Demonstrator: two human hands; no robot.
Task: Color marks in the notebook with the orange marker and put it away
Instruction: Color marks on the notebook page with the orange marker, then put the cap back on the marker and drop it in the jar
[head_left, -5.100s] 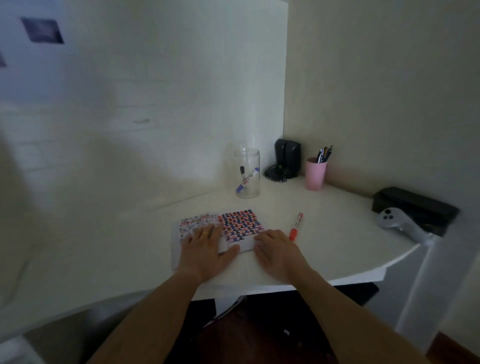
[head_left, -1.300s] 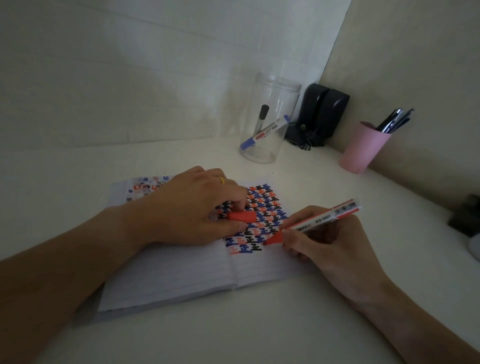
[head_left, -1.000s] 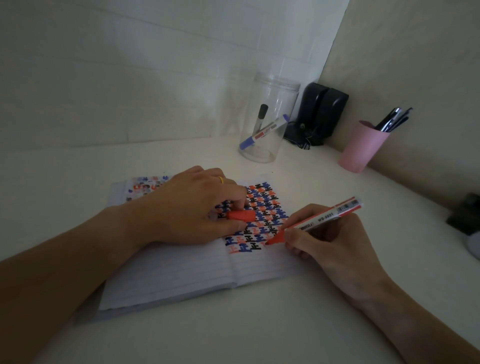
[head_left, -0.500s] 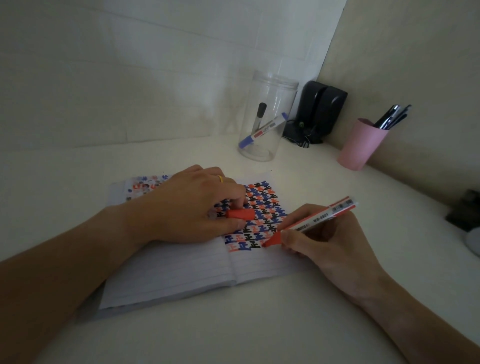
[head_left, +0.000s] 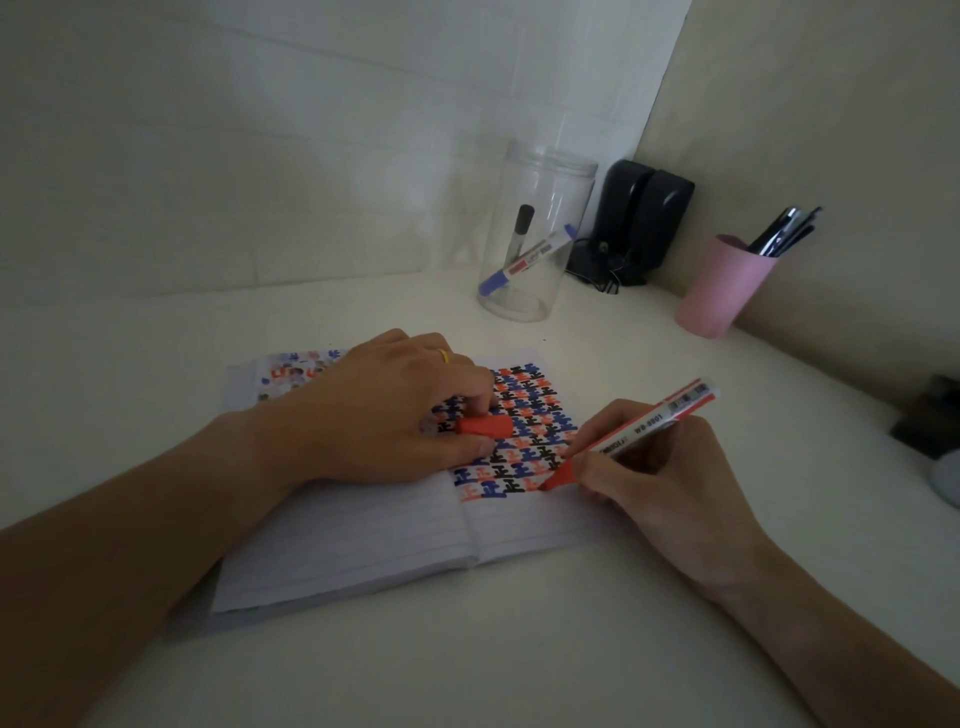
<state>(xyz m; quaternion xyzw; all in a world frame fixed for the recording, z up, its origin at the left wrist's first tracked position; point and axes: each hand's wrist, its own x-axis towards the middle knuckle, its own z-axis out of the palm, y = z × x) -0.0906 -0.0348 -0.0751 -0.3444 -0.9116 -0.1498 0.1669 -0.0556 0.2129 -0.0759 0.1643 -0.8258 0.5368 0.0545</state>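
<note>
Orange marker (head_left: 631, 434): uncapped, gripped in writing hold by right hand (head_left: 657, 486), fingers clenched round lower barrel; tip down on right page of notebook (head_left: 363, 540), at right end of lowest row of marks; barrel slanting up and away toward right edge of desk (head_left: 467, 649). Tip position against half a second ago: nearly unchanged, same row, same end; against five seconds ago: then lying capped on desk just right of notebook, both hands flat on pages.

Orange cap (head_left: 484, 426): pinched between thumb and forefinger of left hand (head_left: 395, 410), remaining fingers curled; hand resting on notebook across centre fold, pressing pages flat. Gold ring (head_left: 444, 356) on one finger. Hold and place as in frames of the last second or so.

Notebook: open, lined, lying near middle of desk, lower edge toward near edge; upper part of right page filled with grid of orange, blue and black marks; smaller patch of coloured marks at far corner of left page, partly hidden by left hand.

Clear jar (head_left: 537, 234): upright toward far corner of desk, holding blue marker (head_left: 527, 258) leaning and black marker (head_left: 519, 228) more upright.

Black device (head_left: 641, 218): in far corner, just right of jar.

Pink cup (head_left: 722, 286): along right wall, holding dark pens (head_left: 784, 231).
</note>
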